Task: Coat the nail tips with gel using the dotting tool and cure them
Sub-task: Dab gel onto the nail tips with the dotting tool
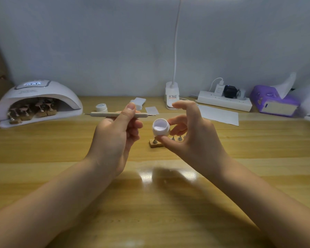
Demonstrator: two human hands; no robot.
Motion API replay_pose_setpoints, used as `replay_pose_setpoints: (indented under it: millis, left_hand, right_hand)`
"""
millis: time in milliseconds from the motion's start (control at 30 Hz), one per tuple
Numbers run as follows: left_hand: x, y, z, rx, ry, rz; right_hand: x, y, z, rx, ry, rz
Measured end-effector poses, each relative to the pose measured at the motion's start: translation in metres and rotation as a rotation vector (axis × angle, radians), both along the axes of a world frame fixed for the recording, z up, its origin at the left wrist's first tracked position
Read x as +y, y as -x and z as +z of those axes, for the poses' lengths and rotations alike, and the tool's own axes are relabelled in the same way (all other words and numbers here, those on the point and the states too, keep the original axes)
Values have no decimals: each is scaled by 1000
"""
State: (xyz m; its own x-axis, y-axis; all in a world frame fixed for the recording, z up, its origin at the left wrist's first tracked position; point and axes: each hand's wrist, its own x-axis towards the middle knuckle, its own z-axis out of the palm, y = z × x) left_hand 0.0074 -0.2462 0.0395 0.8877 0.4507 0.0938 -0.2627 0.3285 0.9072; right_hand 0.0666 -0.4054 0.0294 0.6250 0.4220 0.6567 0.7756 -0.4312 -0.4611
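Left hand (118, 133) pinches dotting tool (119, 114) level, crosswise; right hand (184, 133) pinches gel pot (160, 129).

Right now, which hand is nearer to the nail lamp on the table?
Left. The left hand, holding the dotting tool, is just to the right of the nail lamp. The right hand, holding the open gel jar, is farther to the right.

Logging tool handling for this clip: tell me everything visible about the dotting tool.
The dotting tool is a slim stick with a pale, matte handle and a thin metal tip at each end. It lies roughly level, above the wooden table, pinched near its middle by the left hand between thumb and fingers. Its right tip points toward the open gel pot without touching it. Whether gel is on either tip cannot be told.
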Motion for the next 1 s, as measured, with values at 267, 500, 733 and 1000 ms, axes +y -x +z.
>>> replay_pose_setpoints:
  millis: [267,500,733,1000]
  left_hand:
    - [0,-2,1,96,148,-11]
    - [2,-6,-2,95,161,-23]
    - [5,-8,-9,94,103,-34]
    - [4,-10,-23,79,60,-27]
  right_hand:
    - [0,0,0,7,-1,8]
    - [-1,-4,-3,17,1,-16]
    - [-15,-29,-10,132,-68,-157]
    - [-46,-67,-25,302,-109,-365]
